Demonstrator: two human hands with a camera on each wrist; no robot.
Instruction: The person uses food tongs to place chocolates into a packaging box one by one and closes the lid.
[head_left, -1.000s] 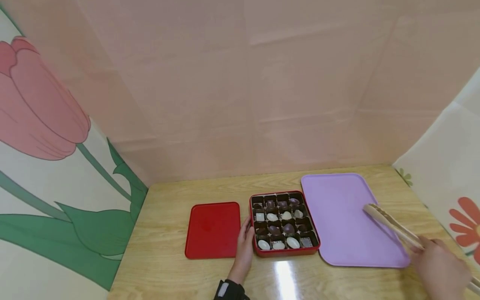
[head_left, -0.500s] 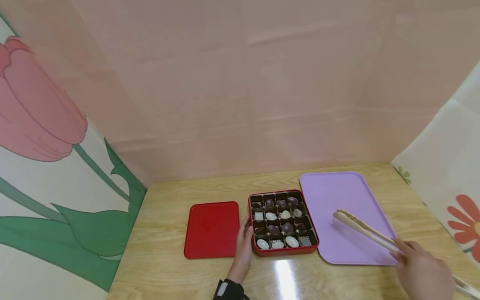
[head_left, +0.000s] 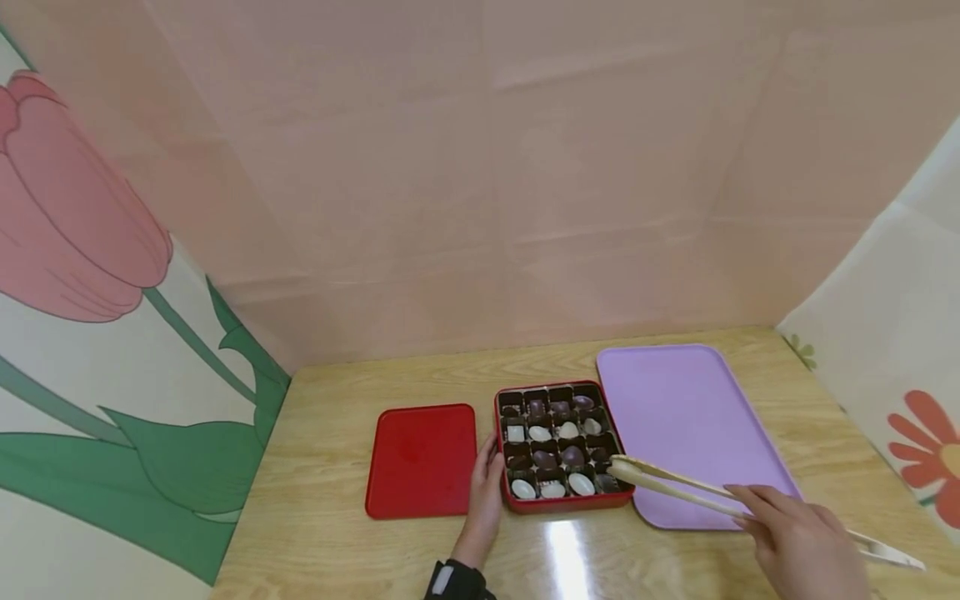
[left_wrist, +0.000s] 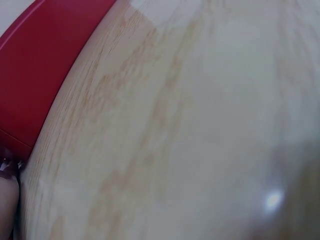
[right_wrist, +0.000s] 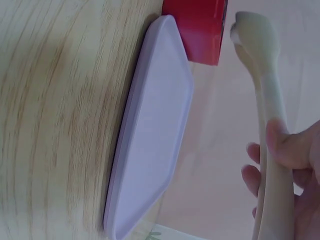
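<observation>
A red square box with dark compartments stands on the table, holding several white and dark chocolates. My left hand rests along its left side, fingers fairly straight; only a bit of it shows in the left wrist view. In my right hand is a pair of pale tongs, gripped between thumb and fingers. Their tips hover over the box's front right corner compartment. The right wrist view shows the tongs' tips close together; whether they hold a chocolate is too unclear to tell.
To the right of the box lies a flat purple tray, close against its side. A red square lid lies flat to the left, near my left hand. Wood-grain table extends in front, with a pink cloth behind.
My right hand has carried the tongs leftward, from above the purple tray to over the front right corner of the box. My left hand has stayed at the box's left side.
</observation>
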